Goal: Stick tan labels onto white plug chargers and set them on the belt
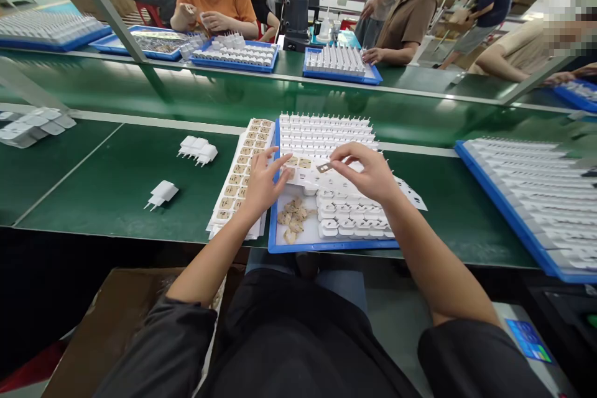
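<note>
A white sticker sheet [342,181] with a few beige stickers at its left end lies across white plug adapters [321,130] in a blue-rimmed tray [336,247]. My left hand [265,183] is at the sheet's left end, thumb and fingers spread and fingertips touching it. Just above the sheet, my right hand [368,174] pinches a small beige sticker [324,167] with pale cut-outs between thumb and forefinger. Crumpled beige scraps [293,219] lie in the tray's near left corner. Left of the tray is a stack of sticker sheets [240,177], partly behind my left hand.
Loose plug adapters [161,194] and a small group [198,150] lie on the green bench [93,199] at left. Another filled tray [517,211] is at right. A raised green strip with more trays [342,65] runs behind, where several people sit or stand. A metal post [100,3] slants at left.
</note>
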Tool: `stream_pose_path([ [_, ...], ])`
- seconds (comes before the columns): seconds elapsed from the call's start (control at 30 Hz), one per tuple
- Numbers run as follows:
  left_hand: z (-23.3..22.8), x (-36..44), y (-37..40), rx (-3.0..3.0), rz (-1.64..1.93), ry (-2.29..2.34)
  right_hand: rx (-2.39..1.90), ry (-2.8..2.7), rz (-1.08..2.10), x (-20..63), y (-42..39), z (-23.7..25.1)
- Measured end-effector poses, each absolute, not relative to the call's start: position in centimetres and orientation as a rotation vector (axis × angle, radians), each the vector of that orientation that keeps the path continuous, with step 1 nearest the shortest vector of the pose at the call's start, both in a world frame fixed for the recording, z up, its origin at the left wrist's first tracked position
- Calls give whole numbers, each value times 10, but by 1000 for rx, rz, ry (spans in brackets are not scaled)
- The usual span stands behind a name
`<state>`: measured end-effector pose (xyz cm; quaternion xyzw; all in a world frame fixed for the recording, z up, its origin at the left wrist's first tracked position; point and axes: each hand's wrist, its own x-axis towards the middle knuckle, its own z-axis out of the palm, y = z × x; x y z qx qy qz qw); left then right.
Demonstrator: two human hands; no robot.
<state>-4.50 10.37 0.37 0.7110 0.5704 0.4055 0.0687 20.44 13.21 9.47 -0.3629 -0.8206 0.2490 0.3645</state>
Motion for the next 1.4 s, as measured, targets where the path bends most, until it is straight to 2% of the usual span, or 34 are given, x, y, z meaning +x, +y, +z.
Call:
stream_pose_path([
  [0.07,9,-30,79,2264,1221,1627,-938,-1996,651,221,113,98],
  [0.23,2,18,28,2455,800,1374,-973,-1825,667,244,66,84],
  [0.37,-6,31,20,2312,866,1403,-1033,-1722,682,248,38,62],
  [0.53,-3,13,15,1543,1253,1154,-981,-1590,857,236,5,36],
  [0.63,-2,7,5,1000,1301,984,-906,-1598,1045,216,-10,28],
  [0.77,-2,8,-9,727,1280,896,-777,-1612,1175,188,-17,23],
  [1.2,-28,-11,-28,1344,1380,1116,-832,-1344,1394,165,-13,12],
  [1.4,-26,-14,-28,1660,1467,1053,-913,-1226,1313,165,-9,14],
])
